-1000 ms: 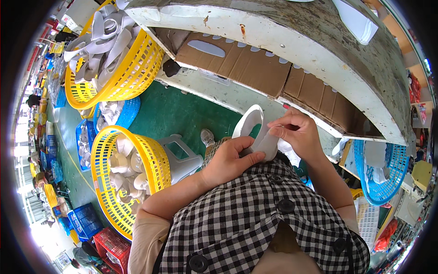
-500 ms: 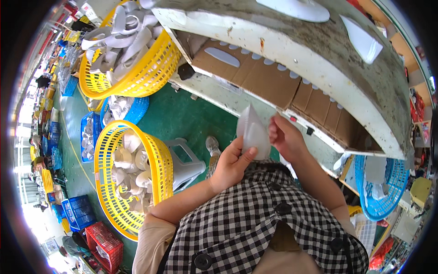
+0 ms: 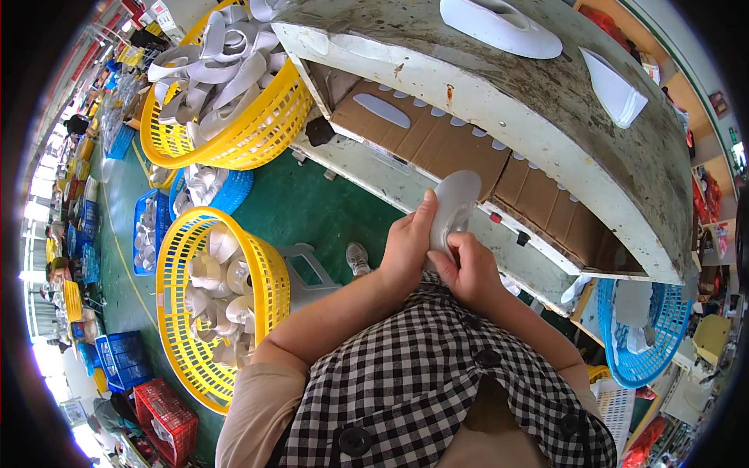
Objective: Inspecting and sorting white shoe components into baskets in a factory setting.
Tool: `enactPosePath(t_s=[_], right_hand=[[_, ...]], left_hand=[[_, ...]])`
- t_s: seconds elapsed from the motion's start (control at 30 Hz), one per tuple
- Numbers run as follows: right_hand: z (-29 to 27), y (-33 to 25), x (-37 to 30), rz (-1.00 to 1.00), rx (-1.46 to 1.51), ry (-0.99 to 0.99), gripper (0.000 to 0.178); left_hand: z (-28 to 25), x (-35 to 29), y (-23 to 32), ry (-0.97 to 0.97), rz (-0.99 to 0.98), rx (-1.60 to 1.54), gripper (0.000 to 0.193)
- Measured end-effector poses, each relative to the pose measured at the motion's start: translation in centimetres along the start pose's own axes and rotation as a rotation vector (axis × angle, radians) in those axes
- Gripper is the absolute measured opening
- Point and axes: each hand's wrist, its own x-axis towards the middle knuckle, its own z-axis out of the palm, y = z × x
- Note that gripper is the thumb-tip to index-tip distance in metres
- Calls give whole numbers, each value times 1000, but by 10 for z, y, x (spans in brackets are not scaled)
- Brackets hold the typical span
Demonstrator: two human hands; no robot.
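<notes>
Between my two hands, in front of my checked apron, is a pale grey, shoe-shaped piece (image 3: pixel 456 199) with its rounded end pointing away from me. My left hand (image 3: pixel 407 240) grips its left side, thumb along the edge. The fingers of my right hand (image 3: pixel 473 269) are curled and pinch its nearer end, hiding part of it. On the worn bench top (image 3: pixel 374 39) beyond lie a white shoe (image 3: pixel 499 30) and a white pointed shoe piece (image 3: pixel 612 87). Under the top, a white insole (image 3: pixel 381 110) rests on cardboard (image 3: pixel 460 148), with several pale rounded tips along the back.
To my left stands a yellow basket (image 3: pixel 275 285) of pale shoe pieces beside a grey stool (image 3: pixel 312 290). A second full yellow basket (image 3: pixel 261 125) sits against the bench's left end. At the right is a blue basket (image 3: pixel 624 360). Blue (image 3: pixel 129 363) and red crates (image 3: pixel 168 421) stand further left.
The shoe-shaped piece has turned from a pointed side view to show its rounded end. My right hand, apart from it before, has come in and pinches its near end.
</notes>
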Motion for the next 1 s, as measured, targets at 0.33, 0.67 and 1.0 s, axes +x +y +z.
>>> enactPosePath(t_s=[0.33, 0.67, 1.0], right_hand=[[-16, 22, 10, 359, 596, 216, 19], [-21, 30, 22, 433, 552, 110, 20], [-20, 26, 18, 325, 792, -151, 50]], left_hand=[[12, -25, 6, -272, 65, 276, 31], [9, -24, 2, -307, 105, 364, 32], [4, -18, 29, -144, 51, -301, 34]])
